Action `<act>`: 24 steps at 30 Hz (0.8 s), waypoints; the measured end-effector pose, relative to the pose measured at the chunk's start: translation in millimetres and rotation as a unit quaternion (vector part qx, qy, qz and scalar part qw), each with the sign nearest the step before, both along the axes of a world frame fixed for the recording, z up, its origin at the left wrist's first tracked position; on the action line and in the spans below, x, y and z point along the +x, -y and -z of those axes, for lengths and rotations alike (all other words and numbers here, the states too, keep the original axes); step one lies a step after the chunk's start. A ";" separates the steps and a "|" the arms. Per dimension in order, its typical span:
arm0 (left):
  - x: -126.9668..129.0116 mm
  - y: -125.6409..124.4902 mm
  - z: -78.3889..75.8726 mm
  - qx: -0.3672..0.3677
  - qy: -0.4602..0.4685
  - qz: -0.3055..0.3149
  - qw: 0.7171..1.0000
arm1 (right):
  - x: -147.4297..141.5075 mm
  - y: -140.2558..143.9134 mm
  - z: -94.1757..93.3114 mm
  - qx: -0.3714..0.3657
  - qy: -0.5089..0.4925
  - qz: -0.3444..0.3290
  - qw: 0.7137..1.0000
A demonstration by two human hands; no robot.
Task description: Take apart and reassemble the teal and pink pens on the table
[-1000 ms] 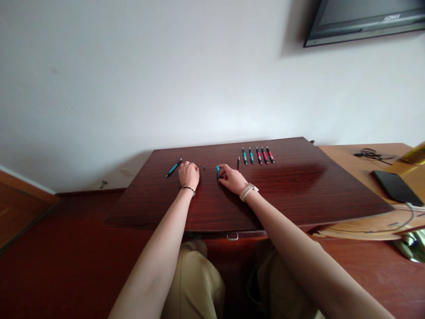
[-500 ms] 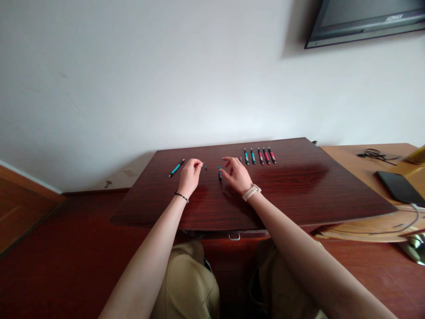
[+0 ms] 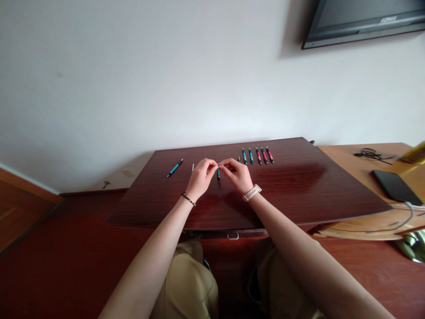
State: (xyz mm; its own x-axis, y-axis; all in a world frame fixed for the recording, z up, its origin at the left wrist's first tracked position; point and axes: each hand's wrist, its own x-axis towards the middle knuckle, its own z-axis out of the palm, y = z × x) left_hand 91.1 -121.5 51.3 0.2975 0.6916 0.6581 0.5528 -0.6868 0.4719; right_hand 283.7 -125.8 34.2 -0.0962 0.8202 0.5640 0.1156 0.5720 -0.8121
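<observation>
My left hand [image 3: 201,176] and my right hand [image 3: 236,174] meet over the middle of the dark wooden table [image 3: 282,190]. Both are closed, thumbs and fingers pinched together tip to tip. Whatever sits between the fingertips is too small to make out. Just under them shows a short teal and black pen part [image 3: 218,173]; I cannot tell whether the fingers touch it. A thin white stick [image 3: 193,167], like a refill, shows beyond my left hand. Behind my right hand a small dark piece [image 3: 238,159] is partly hidden.
A teal pen [image 3: 175,168] lies at the left. To the right, a row holds teal pens [image 3: 245,156] and red pens [image 3: 264,156]. A lighter side table [image 3: 345,155] carries a black phone-like device [image 3: 396,186] and a coiled black cable [image 3: 372,153].
My left hand has moved right to meet my right hand. The right fingers have gone from spread to pinched. The white stick now shows left of my left hand.
</observation>
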 end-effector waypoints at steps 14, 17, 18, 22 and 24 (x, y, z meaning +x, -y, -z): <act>-32.2 -21.1 23.9 0.004 -0.025 -0.143 0.989 | 10.4 -9.9 -1.0 -0.056 -0.067 0.070 0.994; -54.6 -32.7 39.4 -0.028 -0.070 -0.279 0.957 | 14.7 -11.8 1.4 -0.065 -0.069 0.083 0.992; -60.9 -35.4 44.3 -0.046 -0.100 -0.319 0.941 | 15.2 -11.8 2.0 -0.067 -0.069 0.086 0.992; -74.0 -39.1 55.6 -0.126 -0.189 -0.381 0.896 | 13.4 -11.1 2.5 -0.071 -0.068 0.094 0.991; -74.5 -38.1 56.0 -0.138 -0.206 -0.389 0.887 | 11.9 -10.7 1.9 -0.072 -0.065 0.097 0.991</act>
State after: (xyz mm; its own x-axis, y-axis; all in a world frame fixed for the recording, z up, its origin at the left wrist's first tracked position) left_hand 16.6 -83.4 -4.7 -0.1651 0.9109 0.3781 0.9735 0.0889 0.2107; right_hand 295.6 -115.0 32.2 0.1356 0.8887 0.4380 0.1014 0.4273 -0.8984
